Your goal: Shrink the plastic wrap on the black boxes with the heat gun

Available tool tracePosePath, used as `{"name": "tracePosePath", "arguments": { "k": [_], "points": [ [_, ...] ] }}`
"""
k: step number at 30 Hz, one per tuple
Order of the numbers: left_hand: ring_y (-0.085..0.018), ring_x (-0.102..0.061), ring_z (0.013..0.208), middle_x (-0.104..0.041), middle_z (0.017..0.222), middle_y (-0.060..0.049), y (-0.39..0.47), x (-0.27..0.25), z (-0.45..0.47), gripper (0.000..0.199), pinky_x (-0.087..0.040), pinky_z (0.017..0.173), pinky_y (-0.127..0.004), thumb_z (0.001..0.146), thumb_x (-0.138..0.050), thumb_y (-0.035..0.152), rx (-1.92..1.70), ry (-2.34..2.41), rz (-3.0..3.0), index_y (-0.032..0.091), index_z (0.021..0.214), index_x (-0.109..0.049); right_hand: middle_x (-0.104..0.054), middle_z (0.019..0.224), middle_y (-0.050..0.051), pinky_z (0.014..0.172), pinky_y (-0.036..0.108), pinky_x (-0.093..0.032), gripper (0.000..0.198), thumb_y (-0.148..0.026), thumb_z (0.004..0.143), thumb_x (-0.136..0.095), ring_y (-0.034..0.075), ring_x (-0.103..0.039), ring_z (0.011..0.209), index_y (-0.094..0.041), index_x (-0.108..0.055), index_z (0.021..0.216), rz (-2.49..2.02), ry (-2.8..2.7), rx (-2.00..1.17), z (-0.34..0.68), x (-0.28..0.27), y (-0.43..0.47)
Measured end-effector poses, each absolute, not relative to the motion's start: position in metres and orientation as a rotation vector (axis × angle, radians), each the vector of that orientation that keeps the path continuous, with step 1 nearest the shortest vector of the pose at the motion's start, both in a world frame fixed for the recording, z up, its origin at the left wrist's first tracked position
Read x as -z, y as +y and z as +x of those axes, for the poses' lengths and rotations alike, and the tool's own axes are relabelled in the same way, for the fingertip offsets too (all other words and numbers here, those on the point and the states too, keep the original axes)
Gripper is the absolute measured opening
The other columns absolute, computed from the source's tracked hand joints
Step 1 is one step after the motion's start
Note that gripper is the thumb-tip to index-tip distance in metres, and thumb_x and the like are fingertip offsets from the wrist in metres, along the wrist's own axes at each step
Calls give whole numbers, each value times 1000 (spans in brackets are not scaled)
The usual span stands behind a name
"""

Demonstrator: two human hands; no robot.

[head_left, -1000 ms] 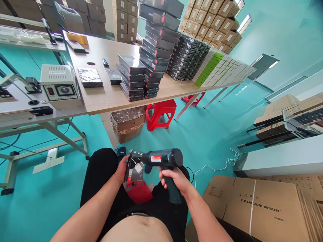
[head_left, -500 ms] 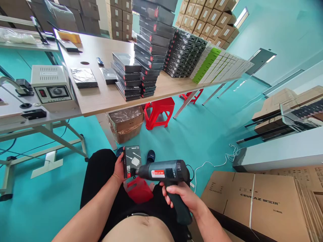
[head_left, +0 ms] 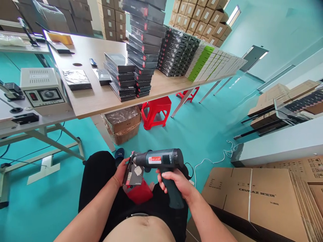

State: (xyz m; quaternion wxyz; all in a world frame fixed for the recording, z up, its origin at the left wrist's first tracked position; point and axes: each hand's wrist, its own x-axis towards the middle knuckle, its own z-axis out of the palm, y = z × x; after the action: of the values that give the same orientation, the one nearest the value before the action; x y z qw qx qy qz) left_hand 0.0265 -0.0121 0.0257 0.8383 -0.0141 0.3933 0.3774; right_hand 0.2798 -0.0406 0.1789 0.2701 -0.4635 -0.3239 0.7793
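Note:
My left hand (head_left: 122, 172) is closed on the left edge of a small dark box (head_left: 135, 175), printed with a white charger and a cable, which it holds tilted above my lap. In my right hand (head_left: 174, 180) is a heat gun (head_left: 161, 158), gripped by its black handle. Its dark nozzle points left and lies across the upper part of the box in this view; whether the two touch I cannot tell. Below the box, between my legs, part of something red (head_left: 139, 192) shows.
Ahead, a wooden table (head_left: 88, 104) bears stacks of dark boxes (head_left: 145, 47) and white-and-green boxes (head_left: 214, 64). A grey control unit (head_left: 44, 90) stands at left. A red stool (head_left: 156, 112) and an open carton (head_left: 123, 124) are underneath. Flattened cartons (head_left: 242, 198) lean at right.
The heat gun has moved up and slightly left, its nozzle now over the box's upper part instead of its lower right. My left hand has tilted the box. The whole view has shifted a little.

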Motion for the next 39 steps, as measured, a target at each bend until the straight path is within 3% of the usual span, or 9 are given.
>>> {"name": "tracePosePath", "arguments": {
  "k": [3,7,12,18,23,29,35,39],
  "points": [
    [-33,-70,81,-73,75,-12,-12,-25,25,45,-55,69,-41,78,-55,52,-753,745,-45,12,96,-67,-66,76,7,48,24,-47,30,-25,71,-67,15,-61,57,-10,-65,98,-1283,-1053,-2186,277,-190,-42],
    [-32,-70,82,-73,79,-13,-14,-23,23,45,-55,70,-41,78,-56,53,-765,734,-47,12,95,-67,-65,76,5,48,23,-47,29,-28,73,-64,13,-60,57,-12,-64,97,-1351,-936,-1975,265,-196,-39],
    [-33,-70,82,-73,80,-14,-14,-20,24,46,-55,69,-42,79,-56,53,-766,749,-34,12,97,-67,-66,77,6,47,24,-48,31,-28,72,-65,14,-60,55,-12,-65,98,-1269,-898,-2033,250,-195,-39],
    [-34,-70,84,-73,85,-15,-15,-23,23,47,-55,72,-44,79,-56,52,-780,685,-54,11,102,-67,-65,73,4,46,22,-48,28,-29,72,-64,12,-59,55,-12,-65,95,-1375,-714,-1835,256,-187,-30],
    [-35,-69,87,-73,82,-15,-14,-19,23,46,-55,72,-44,80,-57,50,-798,720,-65,10,103,-67,-66,78,6,47,22,-48,28,-28,74,-63,13,-60,57,-12,-65,96,-1273,-768,-1969,254,-189,-30],
    [-35,-69,88,-73,85,-15,-14,-16,18,49,-55,75,-45,79,-57,52,-841,687,-72,11,103,-67,-65,78,5,48,23,-49,28,-29,77,-61,13,-60,58,-12,-64,99,-1398,-780,-1846,281,-176,-25],
    [-34,-68,91,-73,90,-15,-11,-16,21,48,-54,78,-45,81,-55,53,-872,629,-67,12,102,-67,-66,75,6,46,24,-48,30,-25,74,-63,14,-61,55,-9,-65,100,-1390,-1084,-2182,308,-176,-46],
    [-34,-69,88,-73,86,-14,-10,-18,20,48,-54,78,-46,81,-53,54,-881,641,-59,12,101,-67,-65,77,5,49,24,-49,31,-27,76,-61,14,-61,57,-11,-64,103,-1449,-1019,-2017,307,-174,-53]
  ]
}}
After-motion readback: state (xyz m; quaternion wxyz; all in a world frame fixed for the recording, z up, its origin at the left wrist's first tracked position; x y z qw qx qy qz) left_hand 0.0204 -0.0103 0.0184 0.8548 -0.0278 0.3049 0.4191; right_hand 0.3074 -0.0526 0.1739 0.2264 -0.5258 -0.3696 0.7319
